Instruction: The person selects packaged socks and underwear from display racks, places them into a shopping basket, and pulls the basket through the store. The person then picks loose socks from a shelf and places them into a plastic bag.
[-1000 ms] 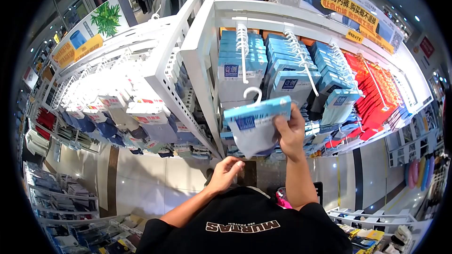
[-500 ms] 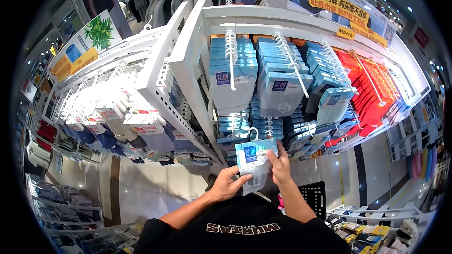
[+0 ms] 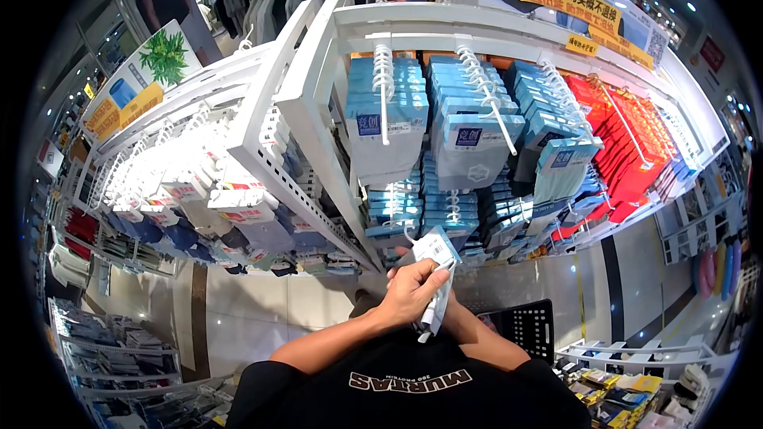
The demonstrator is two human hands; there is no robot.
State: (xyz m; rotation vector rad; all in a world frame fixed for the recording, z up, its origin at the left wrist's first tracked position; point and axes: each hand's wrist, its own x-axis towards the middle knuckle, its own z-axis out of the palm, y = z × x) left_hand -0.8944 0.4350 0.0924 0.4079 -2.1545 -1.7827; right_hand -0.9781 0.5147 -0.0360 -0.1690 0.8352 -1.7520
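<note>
I hold one light-blue and pale grey underwear pack [image 3: 439, 258] with a white hook at its top, in front of the display rack. It is tilted and turned partly edge-on, so a barcode label faces up. My left hand [image 3: 411, 294] is closed round its near side, with the thumb lying over it. My right hand [image 3: 455, 311] is behind the pack and mostly hidden, and its fingers cannot be made out clearly. Similar blue packs [image 3: 477, 139] hang on the rack's prongs just beyond my hands.
The white rack frame [image 3: 306, 103] stands in front of me. Red packs [image 3: 624, 131] hang at right, white-topped garments [image 3: 187, 171] at left. A black perforated basket [image 3: 532, 330] is beside my right forearm. Low shelves of packaged goods [image 3: 616, 397] stand at lower right.
The pack has turned from facing me to nearly edge-on, its barcode side showing. My left hand has moved up over it, and my right hand has gone behind it.
</note>
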